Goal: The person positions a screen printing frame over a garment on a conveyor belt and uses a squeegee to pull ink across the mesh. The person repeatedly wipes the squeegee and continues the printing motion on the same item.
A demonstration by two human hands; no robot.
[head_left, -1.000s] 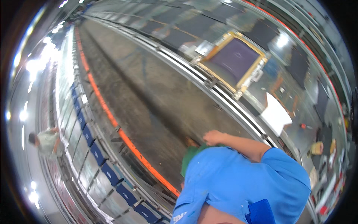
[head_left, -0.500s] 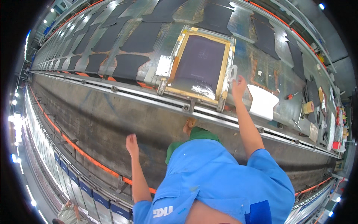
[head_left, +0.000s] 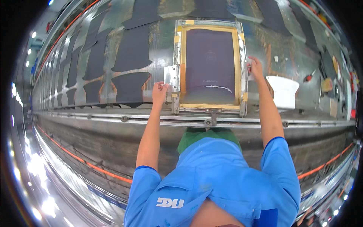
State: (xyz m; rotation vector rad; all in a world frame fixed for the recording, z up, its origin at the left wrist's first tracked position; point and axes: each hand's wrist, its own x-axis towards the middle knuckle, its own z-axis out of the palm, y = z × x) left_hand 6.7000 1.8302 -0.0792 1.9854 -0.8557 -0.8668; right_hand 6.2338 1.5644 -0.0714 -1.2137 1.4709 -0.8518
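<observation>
A printing screen [head_left: 211,66] lies on the long table in front of me, its dark mesh inside a yellow-taped metal frame. A streak of glossy liquid [head_left: 219,87] crosses the lower mesh. At the frame's left side sits a bare metal plate [head_left: 172,77] beside a brown strip. My left hand [head_left: 160,90] is at the plate's lower left corner, thumb and fingers apart, the thumb seeming to touch its edge. On the opposite side, my right hand [head_left: 255,68] has its fingers curled at the frame's small side handle [head_left: 249,67], which they partly hide.
Dark cut fabric pieces [head_left: 130,86] lie in rows along the table. Right of the screen are a white cut piece [head_left: 281,92], a red-handled tool [head_left: 309,76] and a tape roll [head_left: 326,84]. A metal rail [head_left: 151,120] runs along the table's near edge.
My left hand has risen from beside my body to the metal plate. My right hand has closed in on the side handle. My view has turned squarely toward the screen.
</observation>
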